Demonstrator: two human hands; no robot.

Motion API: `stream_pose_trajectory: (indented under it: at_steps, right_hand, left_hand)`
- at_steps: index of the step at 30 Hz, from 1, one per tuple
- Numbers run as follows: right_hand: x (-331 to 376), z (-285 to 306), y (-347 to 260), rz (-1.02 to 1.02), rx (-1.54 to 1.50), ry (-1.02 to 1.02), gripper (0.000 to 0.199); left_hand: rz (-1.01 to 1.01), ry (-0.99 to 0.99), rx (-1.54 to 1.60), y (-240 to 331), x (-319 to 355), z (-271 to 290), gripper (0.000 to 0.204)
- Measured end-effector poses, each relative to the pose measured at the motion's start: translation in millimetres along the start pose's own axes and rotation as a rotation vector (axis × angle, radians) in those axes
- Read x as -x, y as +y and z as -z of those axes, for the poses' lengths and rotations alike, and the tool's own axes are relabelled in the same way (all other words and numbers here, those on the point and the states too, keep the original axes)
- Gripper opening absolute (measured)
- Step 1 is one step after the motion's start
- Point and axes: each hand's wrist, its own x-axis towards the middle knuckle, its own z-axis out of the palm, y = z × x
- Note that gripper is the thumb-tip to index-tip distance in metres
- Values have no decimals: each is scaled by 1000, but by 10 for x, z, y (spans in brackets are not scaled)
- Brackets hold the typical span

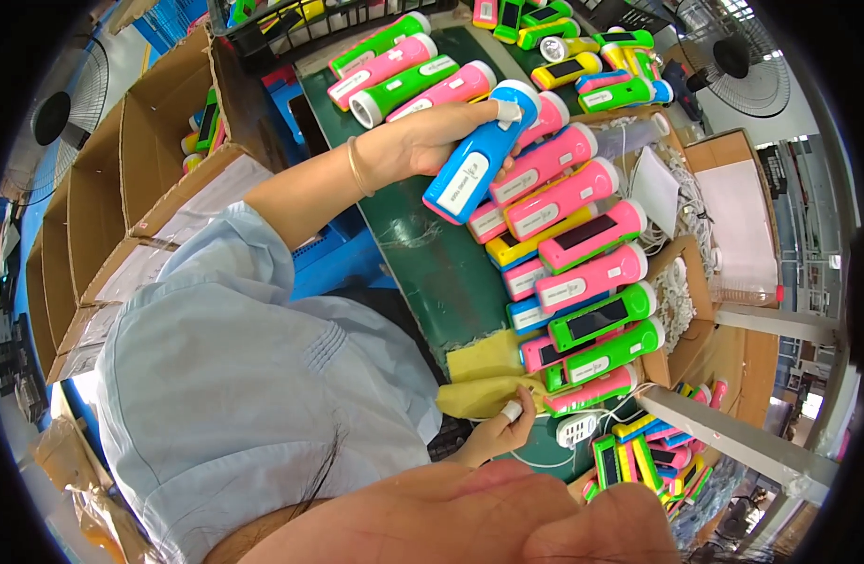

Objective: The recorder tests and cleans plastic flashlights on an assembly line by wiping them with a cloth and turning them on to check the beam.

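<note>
My left hand (436, 136) is closed around a blue flashlight (483, 150) with a white head and a pale label, held above the table's rows. White tape wraps its thumb. Lower in the view, my right hand (507, 430), with a white band on one finger, has its curled fingers at the edge of a yellow cloth (483, 397) and grips it. Beyond both hands, pink flashlights (559, 202), green flashlights (606, 318) and a few yellow or blue ones lie side by side in stacked rows. Several show dark panels.
More flashlights (394, 70) lie at the top of the green table (432, 273). A cardboard box (676, 273) of white cables, a white power strip (576, 430) and a metal bar (732, 442) stand along the right. Divided cartons (93, 188) and a fan (56, 117) are at left.
</note>
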Motion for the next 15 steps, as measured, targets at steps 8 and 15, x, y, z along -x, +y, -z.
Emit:
stream_pose_trajectory:
  at_steps: [8, 15]
  right_hand:
    - [22, -29, -24, -8, -3, 21, 21]
    - [20, -91, -83, -44, 41, 49, 20]
  left_hand:
    - [-631, 171, -311, 1716, -2096, -89, 29]
    - [-559, -62, -439, 3181, -3070, -385, 46]
